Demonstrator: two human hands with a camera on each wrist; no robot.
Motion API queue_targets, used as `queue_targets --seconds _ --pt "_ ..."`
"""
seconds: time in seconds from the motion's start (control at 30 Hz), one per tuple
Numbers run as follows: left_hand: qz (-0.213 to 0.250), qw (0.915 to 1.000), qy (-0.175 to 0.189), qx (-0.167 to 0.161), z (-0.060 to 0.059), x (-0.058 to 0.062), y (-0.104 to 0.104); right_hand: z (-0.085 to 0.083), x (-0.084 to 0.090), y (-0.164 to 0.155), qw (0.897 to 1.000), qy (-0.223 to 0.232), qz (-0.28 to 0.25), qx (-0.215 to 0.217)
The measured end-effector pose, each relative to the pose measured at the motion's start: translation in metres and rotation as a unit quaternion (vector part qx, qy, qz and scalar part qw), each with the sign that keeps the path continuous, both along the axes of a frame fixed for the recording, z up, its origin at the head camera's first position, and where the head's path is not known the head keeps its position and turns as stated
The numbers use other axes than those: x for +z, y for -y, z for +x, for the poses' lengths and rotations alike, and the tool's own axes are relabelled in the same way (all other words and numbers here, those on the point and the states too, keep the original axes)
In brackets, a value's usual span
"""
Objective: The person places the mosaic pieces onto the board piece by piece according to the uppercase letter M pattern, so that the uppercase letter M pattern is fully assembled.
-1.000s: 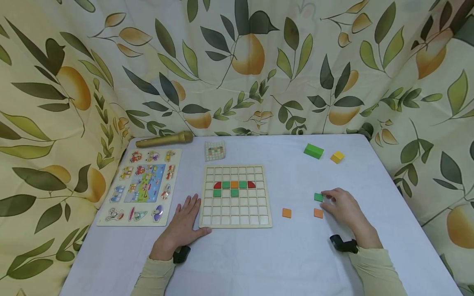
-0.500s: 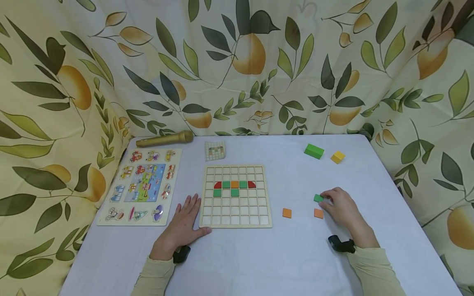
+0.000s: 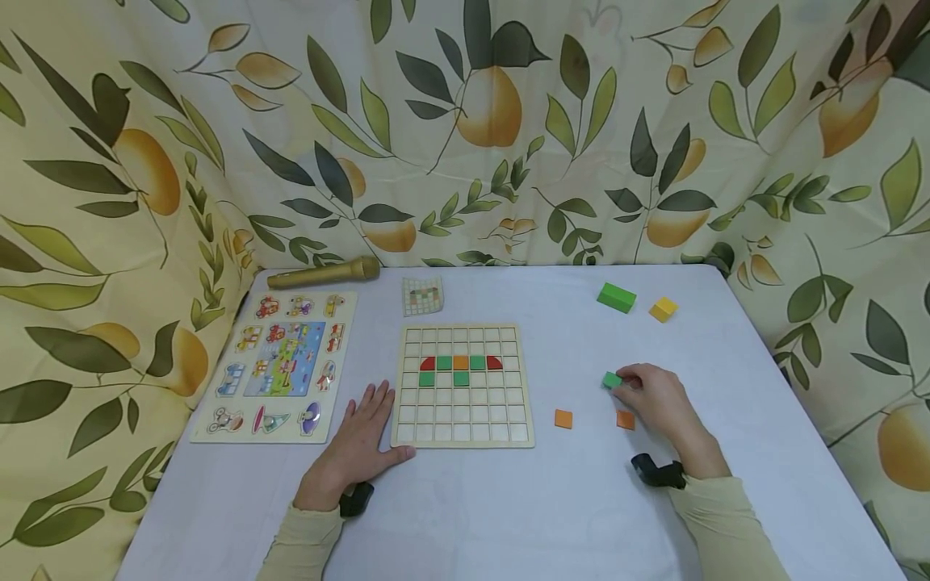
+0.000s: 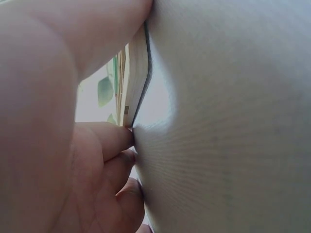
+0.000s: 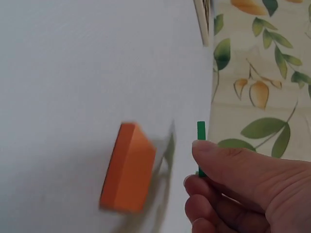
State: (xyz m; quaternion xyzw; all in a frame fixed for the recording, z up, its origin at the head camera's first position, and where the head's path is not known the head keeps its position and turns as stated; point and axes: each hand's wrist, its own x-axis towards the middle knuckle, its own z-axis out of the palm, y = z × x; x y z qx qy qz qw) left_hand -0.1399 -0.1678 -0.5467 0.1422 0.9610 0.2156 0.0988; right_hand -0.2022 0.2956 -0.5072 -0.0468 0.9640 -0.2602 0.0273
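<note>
My right hand [image 3: 639, 391] pinches a small green square tile [image 3: 612, 380] and holds it just above the table; in the right wrist view the green tile [image 5: 201, 145] shows edge-on between thumb and fingers. An orange tile [image 3: 625, 420] lies under that hand, seen close as the orange tile [image 5: 128, 167]. A second orange tile [image 3: 563, 418] lies to its left. The wooden grid board [image 3: 462, 420] carries a few red, green and orange tiles [image 3: 460, 369]. My left hand [image 3: 363, 440] lies flat on the table and touches the board's near left corner [image 4: 136, 82].
A picture puzzle board [image 3: 279, 367] lies at the left, a gold cylinder [image 3: 323, 273] behind it. A small pattern card [image 3: 422, 296] sits behind the grid board. A green block [image 3: 615, 296] and a yellow block [image 3: 662, 308] stand at the back right. Leaf-print cloth surrounds the table [image 3: 508, 508].
My right hand has lifted the green tile off the table and carried it a little left and away from me. The left hand has stayed put.
</note>
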Motion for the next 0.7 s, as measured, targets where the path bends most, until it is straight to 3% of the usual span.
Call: queue_targets --seconds 0.7 --pt "0.006 0.9999 -0.009 -0.001 0.001 0.000 -0.001 -0.027 0.000 0.092 0.994 0.005 -0.057 0.094"
